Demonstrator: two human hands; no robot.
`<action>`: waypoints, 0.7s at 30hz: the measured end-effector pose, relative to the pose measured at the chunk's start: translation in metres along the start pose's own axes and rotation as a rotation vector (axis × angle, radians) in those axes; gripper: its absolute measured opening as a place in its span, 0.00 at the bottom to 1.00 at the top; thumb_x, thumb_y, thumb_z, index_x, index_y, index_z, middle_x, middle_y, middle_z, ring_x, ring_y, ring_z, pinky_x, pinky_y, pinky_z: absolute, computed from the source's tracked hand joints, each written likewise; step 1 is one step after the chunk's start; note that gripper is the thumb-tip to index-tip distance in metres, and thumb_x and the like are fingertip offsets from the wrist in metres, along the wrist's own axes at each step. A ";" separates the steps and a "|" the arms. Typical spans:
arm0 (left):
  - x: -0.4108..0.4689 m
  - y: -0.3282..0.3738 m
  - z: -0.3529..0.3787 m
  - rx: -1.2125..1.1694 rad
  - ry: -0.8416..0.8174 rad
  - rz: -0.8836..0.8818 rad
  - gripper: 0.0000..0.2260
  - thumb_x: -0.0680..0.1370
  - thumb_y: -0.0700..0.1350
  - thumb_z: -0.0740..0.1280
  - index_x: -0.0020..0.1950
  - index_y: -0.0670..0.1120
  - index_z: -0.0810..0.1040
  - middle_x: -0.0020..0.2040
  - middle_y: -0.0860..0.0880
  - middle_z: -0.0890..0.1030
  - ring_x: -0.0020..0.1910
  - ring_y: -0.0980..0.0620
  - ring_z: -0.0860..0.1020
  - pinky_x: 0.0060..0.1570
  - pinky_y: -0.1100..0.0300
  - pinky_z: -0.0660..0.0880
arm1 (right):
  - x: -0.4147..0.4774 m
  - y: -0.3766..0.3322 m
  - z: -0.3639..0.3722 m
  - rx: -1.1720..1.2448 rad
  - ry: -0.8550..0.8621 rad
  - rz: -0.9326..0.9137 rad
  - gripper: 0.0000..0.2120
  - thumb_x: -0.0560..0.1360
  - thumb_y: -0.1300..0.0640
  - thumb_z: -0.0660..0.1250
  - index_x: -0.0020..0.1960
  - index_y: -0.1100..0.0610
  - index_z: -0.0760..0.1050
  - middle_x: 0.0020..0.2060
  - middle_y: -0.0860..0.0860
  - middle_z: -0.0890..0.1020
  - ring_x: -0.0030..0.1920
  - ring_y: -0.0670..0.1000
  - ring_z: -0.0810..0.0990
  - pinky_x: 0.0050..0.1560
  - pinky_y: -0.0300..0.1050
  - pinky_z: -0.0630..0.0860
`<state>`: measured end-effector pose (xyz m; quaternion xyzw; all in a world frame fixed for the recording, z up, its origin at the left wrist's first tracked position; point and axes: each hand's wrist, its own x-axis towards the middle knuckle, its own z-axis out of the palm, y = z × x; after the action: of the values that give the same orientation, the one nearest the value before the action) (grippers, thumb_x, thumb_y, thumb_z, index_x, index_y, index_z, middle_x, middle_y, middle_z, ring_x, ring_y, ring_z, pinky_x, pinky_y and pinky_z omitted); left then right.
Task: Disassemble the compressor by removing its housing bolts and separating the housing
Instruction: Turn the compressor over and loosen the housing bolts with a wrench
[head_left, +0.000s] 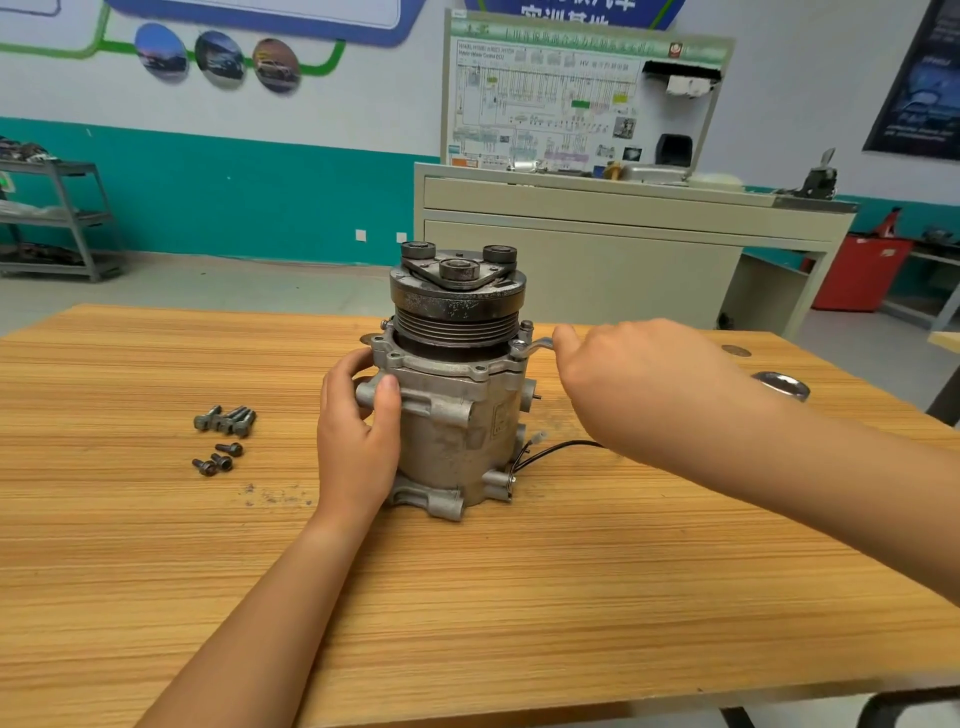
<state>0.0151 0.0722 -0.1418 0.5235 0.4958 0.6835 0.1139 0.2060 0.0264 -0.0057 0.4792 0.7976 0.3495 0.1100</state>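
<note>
A grey metal compressor (457, 415) stands upright in the middle of the wooden table (519, 597), its black pulley and clutch (457, 296) on top. My left hand (358, 436) grips the housing's left side, thumb over a lug. My right hand (639, 379) holds a silver wrench (535, 345); its near end sits on a bolt at the top flange's right corner, and its ring end (782, 385) sticks out beyond my wrist. Several removed bolts (224, 420) lie on the table to the left, with three shorter ones (218, 457) just in front of them.
A black wire (561, 447) runs from the compressor's right side under my right arm. Dark grit (270, 496) marks the table left of the base. Behind the table stand a beige training bench (597, 249), a grey shelf cart (57, 218) and a red bin (862, 270).
</note>
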 end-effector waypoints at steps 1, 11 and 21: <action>0.000 0.000 0.000 -0.007 -0.002 -0.003 0.16 0.76 0.53 0.58 0.62 0.53 0.68 0.61 0.51 0.74 0.60 0.57 0.71 0.52 0.75 0.68 | 0.001 0.002 0.004 0.020 0.006 0.017 0.13 0.76 0.64 0.55 0.61 0.60 0.65 0.28 0.50 0.63 0.24 0.49 0.61 0.21 0.40 0.56; 0.001 0.000 0.000 -0.006 -0.010 -0.015 0.19 0.75 0.54 0.57 0.65 0.50 0.68 0.63 0.50 0.73 0.62 0.54 0.71 0.54 0.68 0.69 | 0.023 0.044 0.028 -0.061 0.119 -0.220 0.30 0.76 0.66 0.53 0.74 0.54 0.46 0.35 0.49 0.70 0.26 0.47 0.65 0.21 0.40 0.59; 0.002 -0.002 -0.001 -0.011 -0.024 -0.001 0.17 0.76 0.53 0.57 0.64 0.52 0.67 0.62 0.51 0.73 0.61 0.58 0.71 0.49 0.78 0.66 | 0.068 0.051 0.090 0.282 0.715 -0.319 0.18 0.63 0.79 0.70 0.52 0.69 0.78 0.40 0.63 0.83 0.35 0.60 0.83 0.26 0.49 0.79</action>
<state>0.0128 0.0744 -0.1426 0.5307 0.4911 0.6797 0.1231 0.2519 0.1398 -0.0265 0.2085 0.8898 0.3597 -0.1879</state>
